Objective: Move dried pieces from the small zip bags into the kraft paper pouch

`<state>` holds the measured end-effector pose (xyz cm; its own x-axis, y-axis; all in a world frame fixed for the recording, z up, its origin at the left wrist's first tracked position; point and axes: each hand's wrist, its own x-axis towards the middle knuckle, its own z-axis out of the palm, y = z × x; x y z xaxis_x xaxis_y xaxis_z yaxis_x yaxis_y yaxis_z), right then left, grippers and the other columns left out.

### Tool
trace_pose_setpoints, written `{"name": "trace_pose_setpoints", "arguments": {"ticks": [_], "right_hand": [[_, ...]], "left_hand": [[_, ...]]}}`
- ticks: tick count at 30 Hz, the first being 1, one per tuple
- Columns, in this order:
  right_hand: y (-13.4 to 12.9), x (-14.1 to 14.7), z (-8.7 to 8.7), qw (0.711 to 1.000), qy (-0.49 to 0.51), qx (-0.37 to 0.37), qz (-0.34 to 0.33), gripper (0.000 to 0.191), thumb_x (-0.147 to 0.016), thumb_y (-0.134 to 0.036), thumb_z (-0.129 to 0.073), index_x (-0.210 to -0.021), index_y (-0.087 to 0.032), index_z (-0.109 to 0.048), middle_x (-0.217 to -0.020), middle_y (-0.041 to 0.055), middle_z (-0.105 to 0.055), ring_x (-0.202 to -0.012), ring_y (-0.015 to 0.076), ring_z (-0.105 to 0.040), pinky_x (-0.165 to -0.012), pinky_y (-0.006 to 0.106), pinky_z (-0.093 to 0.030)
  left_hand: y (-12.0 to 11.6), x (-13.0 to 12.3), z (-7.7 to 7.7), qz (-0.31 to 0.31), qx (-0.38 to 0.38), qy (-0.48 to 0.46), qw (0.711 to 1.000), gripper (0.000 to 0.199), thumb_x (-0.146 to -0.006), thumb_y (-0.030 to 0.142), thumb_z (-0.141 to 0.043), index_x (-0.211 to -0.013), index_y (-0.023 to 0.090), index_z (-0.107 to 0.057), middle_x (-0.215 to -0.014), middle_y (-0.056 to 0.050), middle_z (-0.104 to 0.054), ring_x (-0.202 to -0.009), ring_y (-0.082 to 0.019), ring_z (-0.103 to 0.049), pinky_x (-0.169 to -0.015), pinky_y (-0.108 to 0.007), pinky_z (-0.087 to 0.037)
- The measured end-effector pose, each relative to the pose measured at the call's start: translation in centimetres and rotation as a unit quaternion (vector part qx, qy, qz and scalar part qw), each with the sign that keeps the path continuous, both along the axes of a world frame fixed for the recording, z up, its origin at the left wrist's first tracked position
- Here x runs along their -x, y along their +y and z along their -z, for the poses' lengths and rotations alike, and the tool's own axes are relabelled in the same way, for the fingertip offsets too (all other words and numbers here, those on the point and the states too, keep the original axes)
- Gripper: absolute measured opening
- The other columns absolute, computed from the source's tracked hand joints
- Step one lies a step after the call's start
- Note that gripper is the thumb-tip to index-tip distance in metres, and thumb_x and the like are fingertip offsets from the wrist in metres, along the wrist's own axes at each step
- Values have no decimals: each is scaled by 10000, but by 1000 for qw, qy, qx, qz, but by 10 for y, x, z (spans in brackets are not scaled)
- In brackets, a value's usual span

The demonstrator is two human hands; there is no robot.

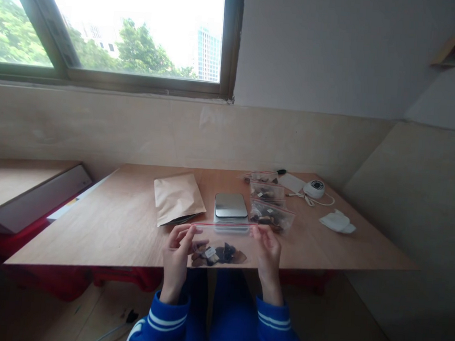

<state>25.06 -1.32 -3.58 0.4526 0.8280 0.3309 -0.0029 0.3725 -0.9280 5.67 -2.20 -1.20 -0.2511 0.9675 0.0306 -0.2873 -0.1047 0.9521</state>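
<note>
A clear zip bag (pixel 233 238) with a red seal strip hangs between my two hands at the table's front edge. Dark and brown dried pieces and a small white packet lie in its lower part. My left hand (pixel 178 248) pinches the bag's top left corner, while my right hand (pixel 267 252) grips the top right corner. Just behind the bag stands a kitchen scale (pixel 231 206) with a silver top. To its left lies a brown paper pouch (pixel 179 198), its dark mouth towards me. Several filled zip bags (pixel 271 216) lie right of the scale.
At the back right are a white round device (pixel 314 188) with a cable and a flat white card (pixel 291 183). A crumpled white tissue (pixel 337 221) lies on the right of the wooden table (pixel 101 223). Red stools (pixel 132 277) stand underneath.
</note>
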Motion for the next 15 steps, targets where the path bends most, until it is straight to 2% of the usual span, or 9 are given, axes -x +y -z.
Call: {"name": "trace_pose_setpoints", "arguments": {"ticks": [6, 12, 15], "right_hand": [[0, 5, -3, 999, 34, -6, -2, 202, -784, -385, -673, -776, -187, -633, -680, -15, -614, -680, 139, -578, -696, 269, -471], [1, 23, -7, 984, 144, 39, -98, 253, -805, -455, -632, -869, -217, -576, -758, -9, -658, -691, 147, -629, -637, 265, -511], [2, 27, -5, 981, 153, 59, -103, 286, -779, -449, -670, -903, -213, -566, -714, -8, -679, -705, 157, -655, -679, 269, -518]], "left_hand": [[-6, -9, -3, -29, 4, 4, 1000, 318, -756, 466, -656, -856, 185, -546, -816, -14, -651, -603, -192, -700, -416, -210, -488], [-5, -24, 0, -38, 6, -31, 999, 319, -799, 496, -596, -892, 202, -517, -786, 8, -622, -606, -108, -629, -511, -201, -513], [-4, -28, 4, -25, 8, -49, 998, 328, -789, 493, -612, -920, 206, -525, -775, 13, -604, -619, -101, -599, -516, -187, -499]]}}
